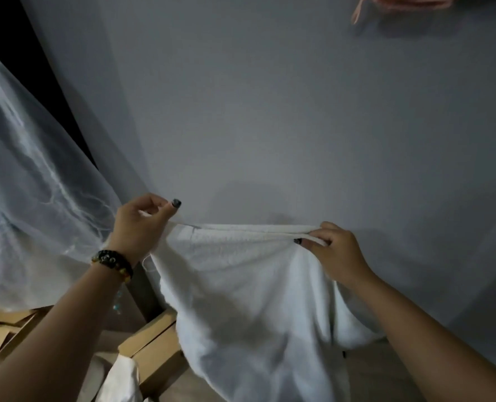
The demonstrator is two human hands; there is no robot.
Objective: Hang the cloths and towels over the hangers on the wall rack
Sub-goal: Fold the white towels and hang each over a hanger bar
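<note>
Left hand (pixel 140 224) and right hand (pixel 332 249) each pinch white towel (pixel 241 285) top edge, stretched between them | pink cloth (pixel 400 2) above right hand, hanger unseen | I judge towel unhung.

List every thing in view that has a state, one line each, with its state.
white towel: stretched by its top edge, body hanging slack.
left hand: pinching the towel's left corner.
right hand: pinching the towel's top edge.
sheer curtain: hanging at left.
cardboard boxes: below; open or shut, cannot tell.
pink item: on wall, mostly cut off.
</note>
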